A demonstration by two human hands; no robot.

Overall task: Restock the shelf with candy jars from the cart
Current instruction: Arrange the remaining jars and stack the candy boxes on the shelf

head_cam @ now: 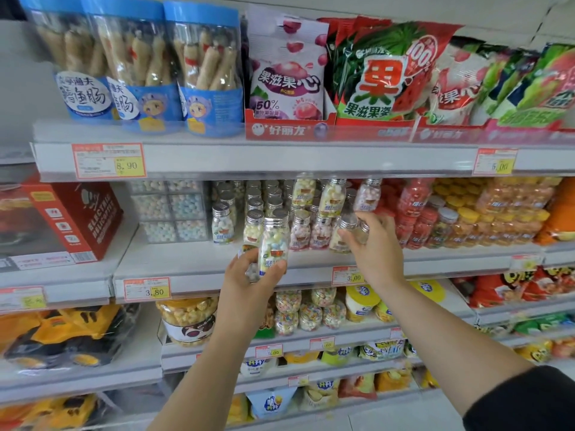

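My left hand (253, 276) grips a small clear candy jar (273, 242) with a silver cap, held upright in front of the middle shelf (193, 259); a second jar seems tucked lower in the same hand. My right hand (375, 244) reaches onto that shelf, fingers curled around a silver-capped jar (348, 230) standing in the front row. Behind stand several more jars (273, 206) of pastel candies, some stacked. The cart is out of view.
Clear boxes of candy balls (172, 209) sit left of the jars, red and orange capped jars (435, 219) to the right. A red carton (77, 219) stands further left. The shelf above holds blue-lidded tubs (149, 66) and snack bags (389, 73). Price tags line the shelf edges.
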